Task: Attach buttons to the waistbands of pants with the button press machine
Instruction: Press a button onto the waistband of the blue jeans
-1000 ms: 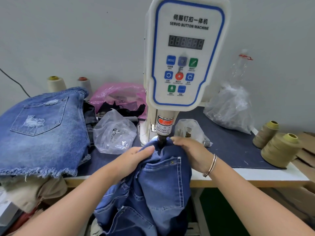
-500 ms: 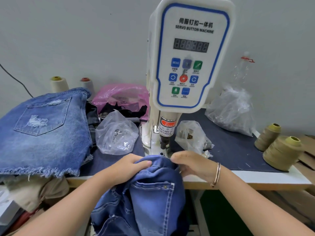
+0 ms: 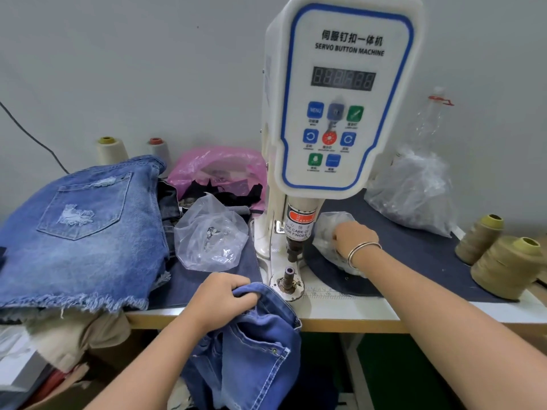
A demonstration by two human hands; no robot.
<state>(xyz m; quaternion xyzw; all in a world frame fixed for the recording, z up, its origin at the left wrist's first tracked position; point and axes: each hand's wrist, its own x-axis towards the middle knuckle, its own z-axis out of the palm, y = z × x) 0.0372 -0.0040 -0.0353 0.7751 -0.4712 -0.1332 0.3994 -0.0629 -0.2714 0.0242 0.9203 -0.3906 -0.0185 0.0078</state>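
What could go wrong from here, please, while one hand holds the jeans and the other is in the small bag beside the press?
1. The left hand alone grips the jeans, which mostly hang off the table edge; they may slide away from the lower die.
2. The right hand reaches into the small clear bag right beside the punch, so fingers could stray under it.
3. Loose parts may spill from that bag.

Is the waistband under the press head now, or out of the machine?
Out. The waistband sits at the table edge, gripped by the left hand, beside the bare lower die.
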